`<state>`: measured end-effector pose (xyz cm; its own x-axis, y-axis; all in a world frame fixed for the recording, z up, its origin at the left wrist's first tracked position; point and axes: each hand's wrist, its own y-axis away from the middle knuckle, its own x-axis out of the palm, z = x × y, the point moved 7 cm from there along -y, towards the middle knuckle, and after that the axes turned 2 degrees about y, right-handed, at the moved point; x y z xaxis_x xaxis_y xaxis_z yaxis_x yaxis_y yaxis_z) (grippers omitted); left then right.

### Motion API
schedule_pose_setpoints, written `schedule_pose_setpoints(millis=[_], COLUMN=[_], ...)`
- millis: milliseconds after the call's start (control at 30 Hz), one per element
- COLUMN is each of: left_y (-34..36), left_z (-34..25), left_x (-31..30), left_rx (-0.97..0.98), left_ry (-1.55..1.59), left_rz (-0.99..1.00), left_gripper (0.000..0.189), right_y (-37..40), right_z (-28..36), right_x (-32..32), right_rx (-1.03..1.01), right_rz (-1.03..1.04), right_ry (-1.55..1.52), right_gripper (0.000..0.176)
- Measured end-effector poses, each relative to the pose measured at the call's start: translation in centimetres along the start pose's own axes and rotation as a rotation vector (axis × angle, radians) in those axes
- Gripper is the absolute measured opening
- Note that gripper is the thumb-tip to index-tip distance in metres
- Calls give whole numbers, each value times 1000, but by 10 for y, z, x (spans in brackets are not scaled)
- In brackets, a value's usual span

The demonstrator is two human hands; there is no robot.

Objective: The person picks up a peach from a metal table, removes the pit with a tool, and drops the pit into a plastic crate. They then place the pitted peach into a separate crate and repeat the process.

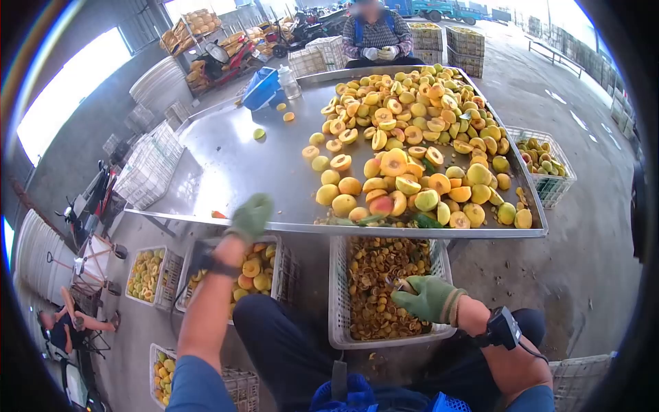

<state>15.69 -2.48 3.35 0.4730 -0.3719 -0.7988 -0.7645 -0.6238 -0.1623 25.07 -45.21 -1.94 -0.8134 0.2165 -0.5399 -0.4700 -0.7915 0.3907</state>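
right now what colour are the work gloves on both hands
Green on the left hand and right hand, head view.

Left hand [250,216] near table [226,165]; right hand [429,299] over crate [336,302].

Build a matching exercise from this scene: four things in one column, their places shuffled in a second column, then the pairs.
Things
1. left hand
2. right hand
3. blue tub
4. co-worker

Places
A. over the white crate of pits
B. at the near edge of the steel table
C. at the table's far end
D. on the table's far left corner

Pairs: 1-B, 2-A, 3-D, 4-C
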Motion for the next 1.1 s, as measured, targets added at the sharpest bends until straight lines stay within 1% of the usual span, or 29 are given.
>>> schedule_pose_setpoints(millis=[33,67,133,200,233,300,333,367,400,433,467,500,533,633,667,767,800,900,933,967,1000,1033,1067,1100], left_y=[-23,-43,-63,-77,-83,-86,-92,-97,-100,-96,-88,-83,-69,-23,-7,21,22,34,38,40,43,44,44,45], left_z=[-18,-35,-67,-85,-91,-89,-84,-73,-57,-66,-68,-85,-103,-168,-193,-222,-216,-216,-214,-213,-222,-222,-221,-221], left_x=[31,66,119,155,161,167,167,159,146,129,117,104,92,85,87,106,126,163,173,180,174,179,184,188], left_rx=[75,317,479,310,330,356,417,311,195,78,-166,26,214,535,824,831,578,357,355,353,447,407,366,326], left_ry=[-123,-260,-457,-583,-588,-607,-659,-337,-16,302,626,536,445,358,120,310,654,1027,1083,1138,1006,1064,1120,1173], left_rz=[62,90,231,464,481,524,491,508,510,495,450,420,389,308,202,322,454,561,557,549,502,583,662,739], left_gripper=[46,47,51,55,56,57,58,52,48,45,47,46,46,45,51,60,61,70,71,72,69,67,65,63], right_y=[-5,-9,-14,-20,-23,-32,-38,-42,-41,-40,-40,-42,-43,-41,-46,-51,-52,-58,-58,-58,-58,-59,-63,-61], right_z=[0,-1,-3,1,0,-9,-13,-15,-10,-7,-3,1,5,16,15,20,17,7,5,-1,-7,-13,-21,-22], right_x=[1,3,3,-2,-6,-13,-15,-16,-26,-32,-38,-45,-52,-67,-69,-80,-80,-72,-70,-73,-76,-79,-77,-82], right_rx=[9,19,2,-15,-23,-49,-66,-83,-31,-43,-61,-80,-129,-165,-184,-379,-398,-349,-331,-291,-250,-210,-167,-209], right_rz=[8,14,-1,5,9,-66,-100,-131,-77,-77,-79,-78,-98,-85,-122,-290,-355,-296,-270,-323,-372,-420,-385,-466], right_ry=[41,82,111,92,78,-31,-86,-140,-246,-346,-442,-533,-550,-659,-626,-555,-480,-532,-588,-541,-494,-447,-425,-302], right_gripper=[42,43,46,47,47,42,40,38,33,32,31,31,30,36,36,37,38,39,40,39,38,37,36,35])
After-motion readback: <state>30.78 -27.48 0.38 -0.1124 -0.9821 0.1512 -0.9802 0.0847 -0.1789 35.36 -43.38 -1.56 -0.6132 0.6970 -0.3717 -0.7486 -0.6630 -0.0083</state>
